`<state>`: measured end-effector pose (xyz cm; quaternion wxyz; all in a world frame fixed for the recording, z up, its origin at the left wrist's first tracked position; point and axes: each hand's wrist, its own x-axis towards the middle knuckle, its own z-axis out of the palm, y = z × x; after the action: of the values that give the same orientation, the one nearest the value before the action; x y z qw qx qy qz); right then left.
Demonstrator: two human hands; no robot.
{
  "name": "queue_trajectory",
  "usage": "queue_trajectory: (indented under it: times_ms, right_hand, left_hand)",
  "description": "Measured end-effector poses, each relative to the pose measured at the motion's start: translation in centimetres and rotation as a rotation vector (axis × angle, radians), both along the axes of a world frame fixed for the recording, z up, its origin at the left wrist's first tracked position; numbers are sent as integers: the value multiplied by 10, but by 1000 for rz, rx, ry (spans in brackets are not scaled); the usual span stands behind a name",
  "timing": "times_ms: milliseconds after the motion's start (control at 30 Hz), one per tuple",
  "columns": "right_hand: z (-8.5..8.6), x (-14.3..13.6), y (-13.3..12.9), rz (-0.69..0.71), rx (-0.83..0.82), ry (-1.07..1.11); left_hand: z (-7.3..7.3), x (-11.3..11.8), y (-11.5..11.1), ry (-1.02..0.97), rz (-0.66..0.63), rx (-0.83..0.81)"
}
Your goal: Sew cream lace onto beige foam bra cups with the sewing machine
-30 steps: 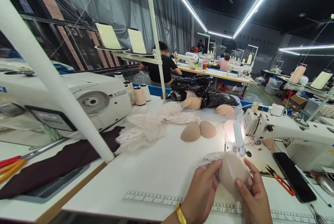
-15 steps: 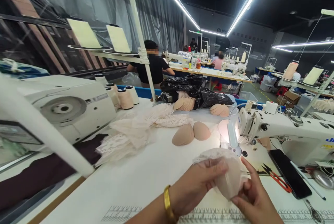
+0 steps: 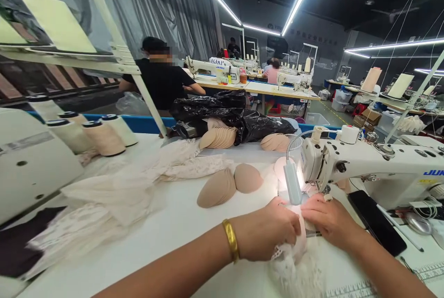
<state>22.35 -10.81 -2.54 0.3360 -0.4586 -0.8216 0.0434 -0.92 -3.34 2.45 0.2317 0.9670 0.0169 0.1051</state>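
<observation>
Both hands are at the needle area of a white sewing machine (image 3: 360, 159), under a small lit lamp (image 3: 293, 184). My left hand (image 3: 268, 228), with a gold bangle at the wrist, is closed on a pale lace-edged cup piece (image 3: 301, 242) whose lace hangs toward the table's front. My right hand (image 3: 329, 219) presses its fingers on the piece's far right part, close to the presser foot; whether it grips is unclear. Left of the hands lie two stacks of beige cups (image 3: 217, 189) (image 3: 248, 178).
Sheer lace fabric (image 3: 114, 196) spreads across the left of the table. Thread cones (image 3: 104, 138) stand behind it. A black phone (image 3: 376, 221) lies at the right beside a pen. Black plastic bags (image 3: 243, 115) and a person in black (image 3: 159, 76) are beyond.
Both hands have moved forward to the needle with the cup piece, which has turned so its lace hangs nearer me. The camera view has shifted right. The red-handled snips are no longer visible.
</observation>
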Motion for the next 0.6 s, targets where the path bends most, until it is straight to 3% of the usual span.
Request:
queue_trajectory:
  times_ms: [100, 400, 600]
  right_hand:
    - [4, 3, -10, 87, -83, -152]
    - [-8, 10, 1, -11, -72, -185]
    - [-7, 11, -1, -26, -47, -78]
  left_hand:
    - [-1, -2, -4, -35, 23, 25]
    - [-2, 2, -7, -33, 86, 83]
    - [-2, 3, -9, -8, 93, 138]
